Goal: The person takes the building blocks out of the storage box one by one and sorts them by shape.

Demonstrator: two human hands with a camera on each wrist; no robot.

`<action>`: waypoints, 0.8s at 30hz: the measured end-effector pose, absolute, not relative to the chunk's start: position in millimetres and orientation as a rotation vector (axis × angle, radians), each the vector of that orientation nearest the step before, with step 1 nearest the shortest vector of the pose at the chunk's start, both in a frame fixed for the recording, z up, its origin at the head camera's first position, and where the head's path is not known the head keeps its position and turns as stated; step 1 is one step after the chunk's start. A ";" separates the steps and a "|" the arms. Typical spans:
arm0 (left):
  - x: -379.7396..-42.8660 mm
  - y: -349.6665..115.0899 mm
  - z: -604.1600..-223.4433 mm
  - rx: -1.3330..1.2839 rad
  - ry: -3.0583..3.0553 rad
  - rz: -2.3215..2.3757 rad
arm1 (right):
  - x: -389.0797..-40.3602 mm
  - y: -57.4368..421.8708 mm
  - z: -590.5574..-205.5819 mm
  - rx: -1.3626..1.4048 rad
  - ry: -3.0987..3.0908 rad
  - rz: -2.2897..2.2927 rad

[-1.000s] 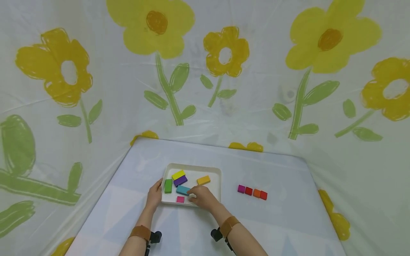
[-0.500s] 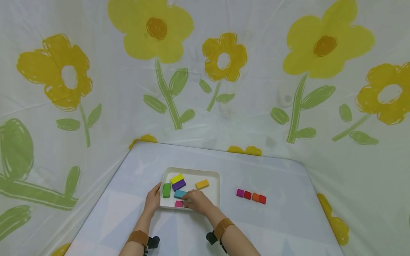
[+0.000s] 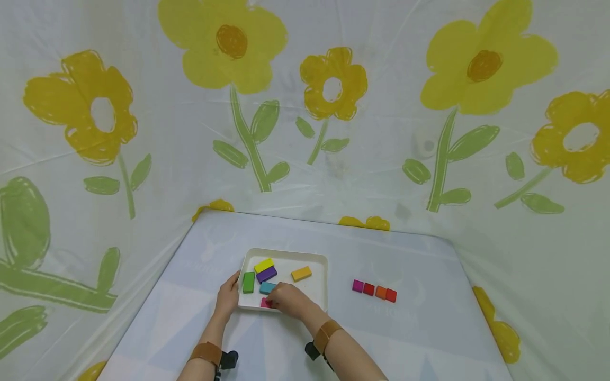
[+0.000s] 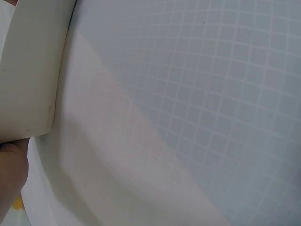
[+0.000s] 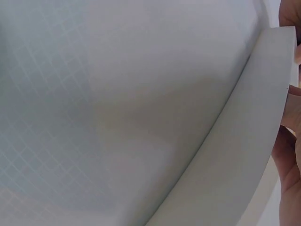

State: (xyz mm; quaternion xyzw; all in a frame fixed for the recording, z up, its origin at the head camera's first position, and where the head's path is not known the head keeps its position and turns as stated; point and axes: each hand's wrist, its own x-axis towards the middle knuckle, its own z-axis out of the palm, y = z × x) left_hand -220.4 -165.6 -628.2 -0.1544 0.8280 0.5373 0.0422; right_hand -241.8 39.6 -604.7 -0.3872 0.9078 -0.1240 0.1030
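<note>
A white tray (image 3: 305, 308) holds several coloured blocks. My left hand (image 3: 227, 297) grips the tray's left side; in the left wrist view part of that hand (image 4: 11, 172) shows against the tray's corner. My right hand (image 3: 290, 300) reaches over the near rim, its fingertips pinching a small pink block (image 3: 263, 302) and partly covering it. Just behind those fingers lies a blue block (image 3: 267, 288). Also in the tray are a green block (image 3: 249, 282), a yellow block (image 3: 263, 265) touching a purple block (image 3: 266, 274), and an orange-yellow block (image 3: 302, 273) set apart.
Right of the tray, a short row of small blocks lies on the pale table (image 3: 419, 338): a magenta block (image 3: 358, 286), a red block (image 3: 369, 289), an orange block (image 3: 380, 292) and another red block (image 3: 391, 295). A flower-printed curtain (image 3: 371, 159) hangs behind the table.
My right hand has moved left and nearer, from beside the blue block to the pink block. My left hand stays at the tray's side. The head view has shifted slightly.
</note>
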 end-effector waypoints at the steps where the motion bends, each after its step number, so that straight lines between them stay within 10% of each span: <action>1: -220.5 -165.7 -628.4 -0.471 2.536 1.643 | -242.1 39.6 -605.1 -1.139 2.679 -0.367; 24: -220.2 -165.0 -627.8 -0.484 2.513 1.670 | -245.2 32.2 -606.0 -1.116 2.671 -0.424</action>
